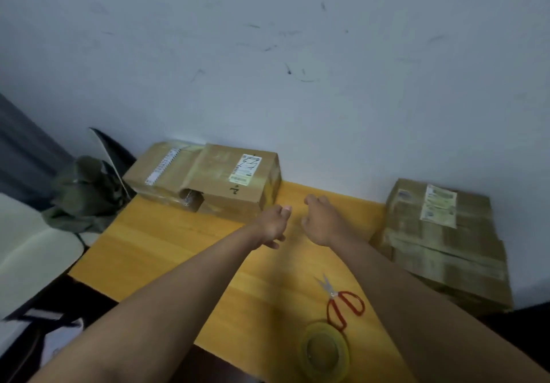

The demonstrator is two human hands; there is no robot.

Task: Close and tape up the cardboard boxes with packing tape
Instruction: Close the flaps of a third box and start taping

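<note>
On your surface, two cardboard boxes sit side by side at the far left against the wall. A stack of boxes stands at the right edge. Near you, the scissors lie just behind the tape roll.

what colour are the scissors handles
Red, with silver blades; the scissors lie on the table, seen clearly in the head view.

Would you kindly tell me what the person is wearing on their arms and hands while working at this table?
Nothing shows on either: the left hand and right hand are bare, without gloves. No rings, watch or bracelets are visible. Both forearms are uncovered as far back as the frame edge, so any sleeves end above what the head camera shows.
</note>
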